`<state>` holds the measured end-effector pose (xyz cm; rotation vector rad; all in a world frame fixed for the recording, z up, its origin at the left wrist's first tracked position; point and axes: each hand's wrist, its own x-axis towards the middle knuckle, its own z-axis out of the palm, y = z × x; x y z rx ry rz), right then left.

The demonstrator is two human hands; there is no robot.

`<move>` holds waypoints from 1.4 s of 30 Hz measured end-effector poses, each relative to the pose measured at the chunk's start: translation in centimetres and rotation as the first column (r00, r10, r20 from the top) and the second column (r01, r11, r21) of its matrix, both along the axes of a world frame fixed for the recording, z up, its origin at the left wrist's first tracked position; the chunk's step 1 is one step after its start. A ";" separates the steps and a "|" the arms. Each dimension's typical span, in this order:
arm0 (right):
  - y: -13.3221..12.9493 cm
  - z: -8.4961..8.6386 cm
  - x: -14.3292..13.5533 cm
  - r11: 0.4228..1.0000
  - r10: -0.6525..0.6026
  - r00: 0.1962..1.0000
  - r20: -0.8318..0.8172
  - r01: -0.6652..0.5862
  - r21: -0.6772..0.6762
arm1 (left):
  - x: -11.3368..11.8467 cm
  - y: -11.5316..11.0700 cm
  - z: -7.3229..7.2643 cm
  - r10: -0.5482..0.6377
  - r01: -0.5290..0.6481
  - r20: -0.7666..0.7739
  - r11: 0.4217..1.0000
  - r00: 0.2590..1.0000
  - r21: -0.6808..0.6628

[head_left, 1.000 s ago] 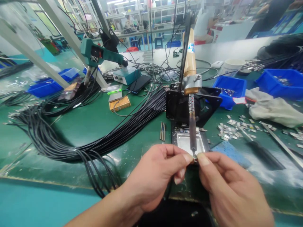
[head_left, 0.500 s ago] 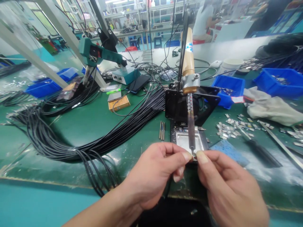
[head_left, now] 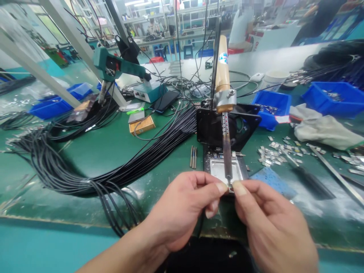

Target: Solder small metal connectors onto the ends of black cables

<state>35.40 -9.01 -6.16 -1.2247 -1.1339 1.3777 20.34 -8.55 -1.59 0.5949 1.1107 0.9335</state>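
Note:
A soldering iron point(head_left: 226, 140) with a wooden handle is clamped upright on a stand, tip down. Right at its tip, my left hand point(head_left: 193, 201) and my right hand point(head_left: 270, 216) meet, each closed in a pinch of thumb and forefinger. Whatever sits between the fingertips is tiny and mostly hidden; only a small glint shows. Under the tip lies a shallow metal tray point(head_left: 216, 170). A black fan point(head_left: 210, 129) stands behind the iron.
A thick bundle of black cables point(head_left: 119, 170) curves across the bench at left. On the right are a blue sponge point(head_left: 273, 182), scattered small metal connectors point(head_left: 273, 153), a black-handled tool point(head_left: 315, 182), a glove point(head_left: 321, 129) and blue bins point(head_left: 335, 98). Another person sits farther back.
The whole view has shifted slightly, so the scene sits a little further left. Both hands stay pinched at the iron's tip, with hardly any movement against it.

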 end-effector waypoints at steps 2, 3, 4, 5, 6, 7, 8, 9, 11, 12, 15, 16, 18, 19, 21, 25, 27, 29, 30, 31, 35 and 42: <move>0.0 0.0 0.0 1.000 0.000 1.000 0.000 0.000 -0.010 | -0.1 0.0 0.0 -0.002 0.002 0.005 1.000 1.000 -0.001; 0.0 0.1 0.0 1.000 0.000 1.000 0.000 0.000 -0.015 | -0.1 0.0 -0.1 -0.002 0.002 0.008 1.000 1.000 0.001; 0.0 0.1 0.0 1.000 0.003 1.000 -0.002 -0.003 -0.022 | -0.1 0.0 -0.1 -0.001 0.001 0.010 1.000 1.000 0.002; -0.1 0.1 0.1 1.000 0.007 1.000 -0.009 -0.007 -0.028 | -0.1 0.0 -0.1 0.001 -0.001 0.013 1.000 1.000 0.002; -0.1 0.2 0.1 0.999 0.010 1.000 -0.015 -0.011 -0.035 | -0.1 -0.1 -0.1 0.002 -0.002 0.015 1.000 1.000 -0.001; -0.1 0.2 0.1 0.999 0.013 1.000 -0.020 -0.014 -0.039 | -0.1 -0.1 -0.1 0.002 -0.002 0.018 1.000 1.000 -0.004; -0.1 0.1 0.1 0.999 0.014 1.000 -0.024 -0.015 -0.041 | -0.1 -0.1 -0.1 0.000 0.001 0.023 1.000 1.000 -0.008; -0.1 0.1 0.1 0.999 0.008 1.000 -0.026 -0.009 -0.043 | 0.0 -0.1 -0.1 0.000 0.001 0.026 1.000 1.000 -0.011; -0.1 0.0 0.2 0.999 -0.006 1.000 -0.025 0.005 -0.049 | 0.0 -0.1 -0.1 -0.001 0.001 0.032 1.000 0.999 -0.014; -0.1 0.0 0.2 0.998 -0.007 1.000 -0.022 0.006 -0.055 | 0.0 -0.1 -0.1 0.000 0.001 0.034 1.000 0.999 -0.013; 0.0 0.0 0.1 0.999 -0.006 1.000 -0.015 0.005 -0.051 | 0.0 -0.1 0.0 -0.003 0.003 0.033 1.000 0.999 -0.006; 0.0 0.0 0.1 0.999 -0.003 1.000 -0.011 0.002 -0.047 | 0.0 -0.1 0.0 -0.005 0.005 0.032 1.000 0.999 -0.001; 0.1 0.1 0.0 0.999 -0.009 1.000 -0.010 0.009 -0.037 | 0.0 -0.1 -0.1 -0.007 0.007 0.033 1.000 0.999 0.005; 0.1 0.1 0.0 0.999 -0.014 1.000 -0.015 0.013 -0.037 | 0.0 -0.1 -0.1 -0.007 0.007 0.034 1.000 0.999 0.006; 0.0 0.1 0.0 0.999 -0.020 1.000 -0.023 0.019 -0.040 | 0.0 -0.1 -0.2 -0.004 0.004 0.039 1.000 0.999 0.004; -0.2 0.3 0.0 0.999 -0.030 0.999 -0.027 0.029 -0.037 | 0.0 -0.2 -0.2 0.003 -0.003 0.053 1.000 0.999 0.001; -0.3 0.4 0.0 0.999 -0.029 0.999 -0.021 0.028 -0.032 | 0.0 -0.2 -0.3 0.004 -0.004 0.053 1.000 0.999 -0.003; -0.3 0.4 0.0 1.000 -0.022 1.000 -0.007 0.021 -0.021 | -0.1 -0.3 -0.4 0.004 -0.003 0.058 1.000 0.998 -0.004; -0.3 0.4 0.1 1.000 -0.017 1.000 0.005 0.017 -0.016 | -0.1 -0.3 -0.4 0.003 -0.003 0.063 1.000 0.998 -0.004; -0.2 0.4 0.1 1.000 -0.012 1.000 0.017 0.013 -0.014 | -0.1 -0.4 -0.5 0.002 -0.002 0.070 1.000 0.998 -0.003; -0.1 0.4 0.1 1.000 -0.004 1.000 0.023 0.004 -0.016 | -0.3 -0.6 -0.7 0.004 -0.004 0.089 1.000 0.996 0.000; -0.2 0.2 0.2 1.000 -0.002 1.000 0.002 0.002 -0.030 | 0.2 -0.8 -0.7 0.057 -0.058 0.091 0.998 0.994 0.006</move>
